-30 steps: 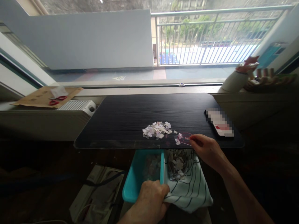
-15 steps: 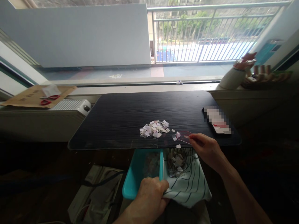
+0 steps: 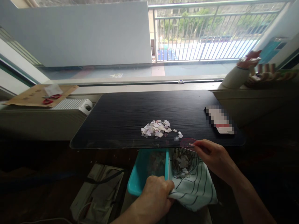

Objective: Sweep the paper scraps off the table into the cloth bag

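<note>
Paper scraps (image 3: 156, 128) lie on the black table (image 3: 119, 115) at ten o'clock from the right hand (image 3: 213, 156), which pinches a clear scraper (image 3: 187, 142); the left hand (image 3: 158, 192) grips the striped cloth (image 3: 197, 189). Were that cloth to sag, scraps could fall past it.

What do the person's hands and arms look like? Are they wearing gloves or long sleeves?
No gloves! The bare left hand and bare right hand show no rings that I can see. The left forearm and right forearm are uncovered as far as the picture reaches, with no sleeve, watch or bracelet in sight.
</note>
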Demonstrator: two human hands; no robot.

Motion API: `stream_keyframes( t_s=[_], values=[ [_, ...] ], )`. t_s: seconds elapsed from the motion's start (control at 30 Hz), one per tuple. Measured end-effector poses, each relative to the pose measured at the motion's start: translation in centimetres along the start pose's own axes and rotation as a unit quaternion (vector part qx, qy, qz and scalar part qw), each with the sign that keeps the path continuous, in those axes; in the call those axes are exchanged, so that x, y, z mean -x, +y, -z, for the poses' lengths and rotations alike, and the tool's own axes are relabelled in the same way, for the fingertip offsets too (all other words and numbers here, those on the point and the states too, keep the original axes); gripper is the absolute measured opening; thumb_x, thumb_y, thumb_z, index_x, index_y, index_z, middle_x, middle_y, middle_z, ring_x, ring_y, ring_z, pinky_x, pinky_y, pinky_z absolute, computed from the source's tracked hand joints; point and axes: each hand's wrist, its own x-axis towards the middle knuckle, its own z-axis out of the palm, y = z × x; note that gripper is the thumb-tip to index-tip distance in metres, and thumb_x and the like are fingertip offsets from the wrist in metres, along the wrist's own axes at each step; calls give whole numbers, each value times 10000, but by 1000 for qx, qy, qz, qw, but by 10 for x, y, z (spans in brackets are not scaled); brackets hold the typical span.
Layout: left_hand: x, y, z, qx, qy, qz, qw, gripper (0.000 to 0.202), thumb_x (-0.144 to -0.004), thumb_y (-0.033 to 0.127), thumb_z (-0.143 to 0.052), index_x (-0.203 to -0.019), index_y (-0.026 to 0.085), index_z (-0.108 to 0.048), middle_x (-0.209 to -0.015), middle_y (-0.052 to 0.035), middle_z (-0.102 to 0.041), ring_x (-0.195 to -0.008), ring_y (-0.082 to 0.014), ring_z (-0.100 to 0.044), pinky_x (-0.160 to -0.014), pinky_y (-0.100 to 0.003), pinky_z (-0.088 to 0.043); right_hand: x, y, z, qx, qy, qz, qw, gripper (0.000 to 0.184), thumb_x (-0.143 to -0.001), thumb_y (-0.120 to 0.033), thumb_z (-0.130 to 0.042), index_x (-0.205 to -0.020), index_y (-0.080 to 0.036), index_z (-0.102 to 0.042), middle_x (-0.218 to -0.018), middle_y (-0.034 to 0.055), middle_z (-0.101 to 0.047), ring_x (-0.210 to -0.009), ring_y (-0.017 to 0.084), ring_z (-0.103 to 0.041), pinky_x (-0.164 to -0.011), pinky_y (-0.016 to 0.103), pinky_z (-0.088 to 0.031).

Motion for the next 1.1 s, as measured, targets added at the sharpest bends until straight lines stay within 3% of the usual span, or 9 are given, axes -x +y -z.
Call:
stream_keyframes(
  t_s=[0.17,0.4,0.57,0.7,0.87,1.03,1.1],
  values=[
    [-4,4,-2,-19,-3,-29,999,84,-743,289,-609,-755,206,-616,-761,-44,-668,-693,-245,-632,-637,-315,-472,-2,-9,-3,-18,-15,21,1000,155,-841,-302,-530,-847,-220,-662,-776,14,-660,-654,147,-597,-603,246,-443],
    [-9,8,3,-54,-29,-73,995,148,-760,321,-607,-802,181,-628,-787,-80,-673,-706,-264,-638,-646,-346,-487,-26,-12,-28,-52,-8,82,995,184,-865,-286,-507,-876,-199,-669,-802,29,-648,-697,150,-600,-652,249,-451],
    [-10,9,6,-60,-34,-89,994,154,-761,322,-602,-797,175,-634,-774,-84,-670,-680,-268,-640,-600,-333,-486,-24,-11,-27,-61,-68,91,992,208,-875,-293,-491,-846,-201,-675,-781,25,-648,-673,140,-596,-638,238,-458],
    [-11,11,7,-59,-34,-93,993,152,-764,318,-602,-793,173,-636,-773,-89,-675,-684,-273,-642,-602,-337,-487,-22,-14,-28,-73,-49,94,992,200,-866,-290,-501,-854,-195,-677,-797,33,-658,-689,145,-602,-636,236,-464],
    [-11,12,10,-57,-41,-101,992,150,-766,318,-602,-799,176,-639,-767,-90,-677,-676,-272,-643,-601,-338,-485,-19,-12,-22,-58,-89,109,988,217,-876,-312,-489,-843,-201,-673,-763,24,-654,-648,138,-588,-608,235,-457],
    [-12,15,11,-56,-34,-108,992,137,-758,313,-612,-779,179,-630,-763,-85,-675,-678,-272,-642,-597,-334,-482,-23,10,-12,-42,4,88,995,224,-869,-342,-494,-893,-195,-662,-841,48,-659,-721,161,-602,-660,258,-470],
    [-13,15,11,-53,-34,-108,992,130,-753,310,-615,-778,183,-628,-766,-82,-676,-681,-273,-642,-596,-334,-480,-24,13,-12,-39,8,85,996,218,-863,-336,-500,-889,-197,-666,-838,46,-659,-713,159,-604,-650,256,-471]
  ],
)
